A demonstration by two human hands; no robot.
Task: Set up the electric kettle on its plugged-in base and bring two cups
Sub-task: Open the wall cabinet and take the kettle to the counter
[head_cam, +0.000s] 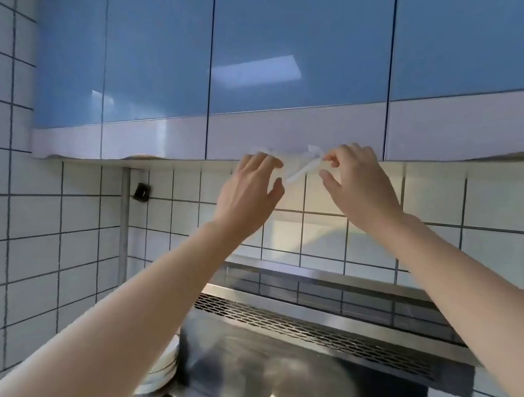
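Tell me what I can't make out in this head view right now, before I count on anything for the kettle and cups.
- Kettle, base, cups: none in view.
- Cupboard contents: hidden behind the shut blue cabinet doors.
- White strip at the door edge: blurred; its fastening is unclear between the left hand and right hand.
- Countertop: cut off by the bottom edge; the white stack is half behind the left arm.

Two bare hands, the left hand [249, 191] and the right hand [359, 182], are raised side by side. One white strip [303, 170] runs between them. Five cabinet doors [298, 61] hang in a row above. One black fitting [142, 191] sits on the tiled wall. One metal grille [313, 330] lies below. One stack of plates [161, 374] shows; its count cannot be told.
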